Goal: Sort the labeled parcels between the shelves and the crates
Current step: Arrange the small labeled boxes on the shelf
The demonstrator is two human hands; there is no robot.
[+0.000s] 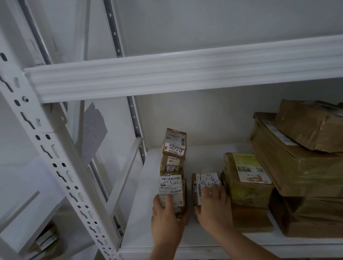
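Left hand [166, 216] grips barcoded parcel [172, 189], right hand [212, 205] grips scribbled parcel [206, 183]; labels blurred

Not much of the person on show, just two bare forearms coming up from the bottom edge. No sleeves, no gloves, no watch or rings that I can spot on the left hand [167, 219] or the right hand [212, 208]. Short plain nails.

Dim white wall [219, 13] behind racking
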